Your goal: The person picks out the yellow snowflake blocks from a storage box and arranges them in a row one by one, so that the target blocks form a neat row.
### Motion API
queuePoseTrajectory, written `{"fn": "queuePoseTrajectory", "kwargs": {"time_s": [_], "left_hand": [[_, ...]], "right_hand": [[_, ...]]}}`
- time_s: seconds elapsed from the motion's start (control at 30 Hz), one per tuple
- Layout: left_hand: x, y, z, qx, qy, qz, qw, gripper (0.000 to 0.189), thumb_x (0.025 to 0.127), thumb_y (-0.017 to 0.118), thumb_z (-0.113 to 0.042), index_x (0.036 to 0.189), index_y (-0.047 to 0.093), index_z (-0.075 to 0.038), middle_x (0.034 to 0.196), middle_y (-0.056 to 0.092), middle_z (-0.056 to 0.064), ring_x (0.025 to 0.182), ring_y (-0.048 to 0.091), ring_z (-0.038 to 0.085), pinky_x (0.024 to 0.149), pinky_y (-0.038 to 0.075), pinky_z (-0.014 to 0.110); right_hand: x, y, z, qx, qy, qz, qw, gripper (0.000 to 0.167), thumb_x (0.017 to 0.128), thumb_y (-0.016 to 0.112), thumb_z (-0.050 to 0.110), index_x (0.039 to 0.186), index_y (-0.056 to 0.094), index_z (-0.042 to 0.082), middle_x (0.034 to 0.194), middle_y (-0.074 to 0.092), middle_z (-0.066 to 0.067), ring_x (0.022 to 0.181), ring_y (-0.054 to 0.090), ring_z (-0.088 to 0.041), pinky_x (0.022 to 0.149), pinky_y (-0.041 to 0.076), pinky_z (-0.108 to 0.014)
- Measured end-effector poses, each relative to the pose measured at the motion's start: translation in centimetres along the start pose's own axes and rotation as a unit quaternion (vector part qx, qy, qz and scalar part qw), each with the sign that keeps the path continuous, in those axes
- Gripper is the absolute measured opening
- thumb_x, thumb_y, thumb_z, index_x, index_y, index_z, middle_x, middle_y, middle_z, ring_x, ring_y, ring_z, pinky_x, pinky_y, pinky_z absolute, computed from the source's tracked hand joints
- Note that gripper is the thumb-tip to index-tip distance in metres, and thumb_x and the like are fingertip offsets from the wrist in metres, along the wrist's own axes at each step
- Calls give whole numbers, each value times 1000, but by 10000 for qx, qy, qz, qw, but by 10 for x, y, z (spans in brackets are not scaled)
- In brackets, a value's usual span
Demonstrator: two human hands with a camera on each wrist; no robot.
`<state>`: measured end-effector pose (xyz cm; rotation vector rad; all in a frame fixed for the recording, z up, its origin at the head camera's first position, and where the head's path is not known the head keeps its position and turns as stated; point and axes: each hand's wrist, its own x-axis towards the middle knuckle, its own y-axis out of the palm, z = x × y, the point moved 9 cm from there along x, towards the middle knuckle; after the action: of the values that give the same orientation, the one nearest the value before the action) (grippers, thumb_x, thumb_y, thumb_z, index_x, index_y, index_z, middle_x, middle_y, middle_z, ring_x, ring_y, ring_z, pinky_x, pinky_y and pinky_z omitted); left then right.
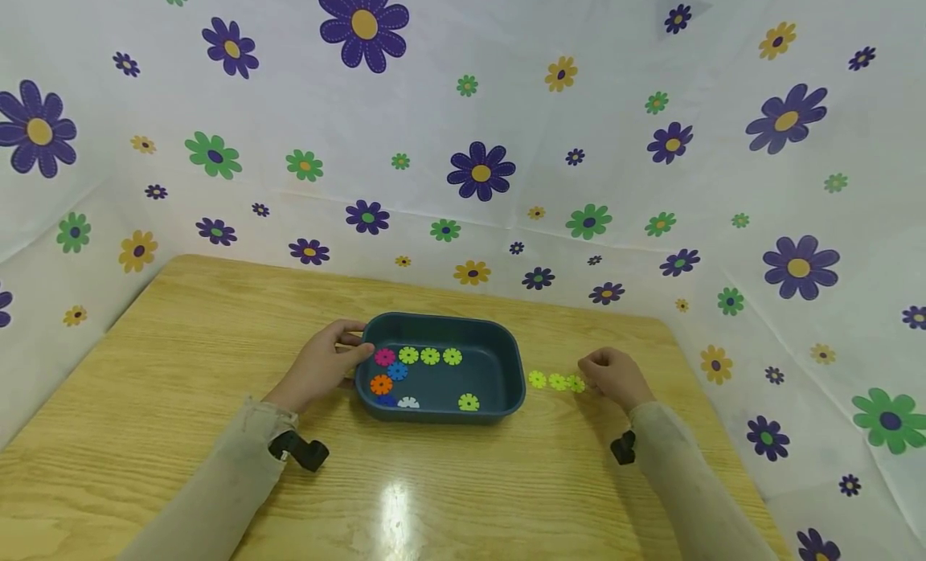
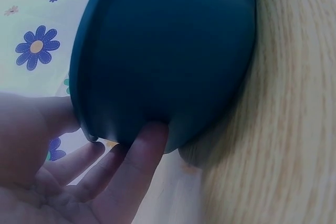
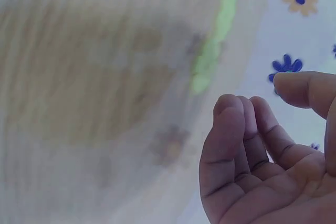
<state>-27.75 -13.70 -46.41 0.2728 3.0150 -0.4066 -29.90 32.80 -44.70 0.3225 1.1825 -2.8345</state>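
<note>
Teal basin (image 1: 443,417) and notched discs (image 1: 430,356) on wood-grained table (image 1: 463,497)

Left of centre, the left hand (image 1: 321,366) holds the smooth basin's rounded end, between thumb and fingers; flat discs lie inside. Right of centre, the right hand (image 1: 613,378), thumb apart from bent fingers, grips nothing, beside a yellow-green row (image 1: 557,382). Behind is flower-printed cloth (image 1: 405,111).

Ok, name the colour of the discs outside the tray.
Yellow-green discs, clearest in the head view.

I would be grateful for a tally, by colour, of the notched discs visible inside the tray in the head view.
Yellow-green discs: 4
Pink disc: 1
Medium-blue disc: 1
Orange disc: 1
Dark-blue disc: 1
White disc: 1
Total: 9 in view
</note>
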Motion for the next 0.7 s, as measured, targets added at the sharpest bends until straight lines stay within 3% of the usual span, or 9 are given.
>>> {"fn": "queuePoseTrajectory", "kwargs": {"time_s": [0.23,0.37,0.7], "left_hand": [[-1,0,-1,-15,19,-10,10000,50,105,63,-23,150,47,-7,134,56,21,115,63,35,77,65,38],[-1,1,-2,-10,29,-8,10000,50,105,63,-22,150,47,-6,134,56,22,115,63,36,77,65,37],[-1,2,-3,-81,33,16,10000,52,105,63,-24,150,46,-6,135,54,22,117,63,36,78,65,37]], "right_hand": [[-6,12,41,-479,-473,-80,9977,40,105,60,34,130,66,3,123,68,-18,98,68,-29,81,61,-38],[-13,25,68,-511,-782,-80,9956,44,103,62,34,136,64,3,121,69,-17,99,70,-33,80,61,-39],[-23,56,128,-357,-1416,-162,9891,37,101,68,31,132,68,10,114,71,-8,102,67,-24,88,59,-44]]}}
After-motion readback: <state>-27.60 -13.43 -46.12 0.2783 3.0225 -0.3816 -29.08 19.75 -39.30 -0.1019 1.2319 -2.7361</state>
